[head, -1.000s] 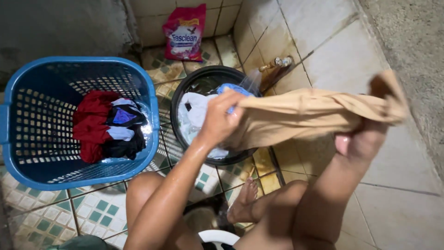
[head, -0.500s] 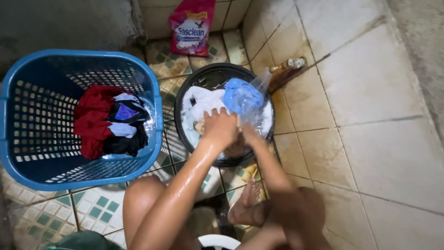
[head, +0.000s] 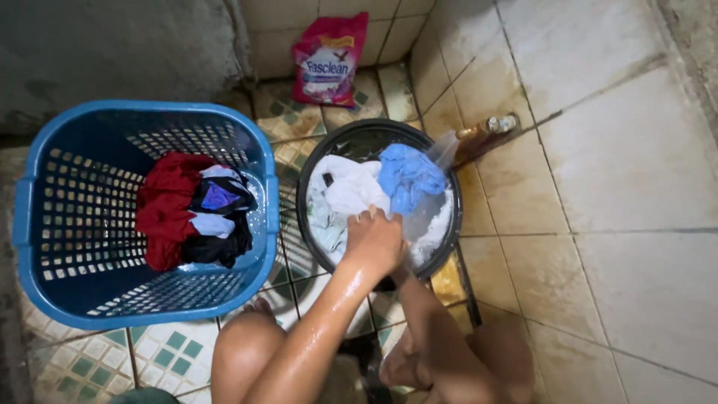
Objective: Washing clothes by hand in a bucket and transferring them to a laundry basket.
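While the person squats on the tiled floor [head: 621,247], the left hand [head: 374,241] is pressed down into the round black plastic basin [head: 351,136], its fingers curled into the wet laundry at the near rim; what exactly it clutches is hidden under the knuckles. The right hand is buried beneath the left one, so whether it is clenched or released cannot be told; only its forearm [head: 426,314] shows, rising from the basin's near edge. Inside the basin lie a white cloth [head: 345,187] and a crumpled light-blue cloth [head: 407,176], touching each other, with soapy water [head: 437,224] to the right. Just left of the basin stands a blue perforated plastic laundry basket [head: 60,224] holding red cloth [head: 168,206] and dark garments [head: 221,243]. A pink detergent pouch [head: 329,60] leans against the tiled wall behind the basin.
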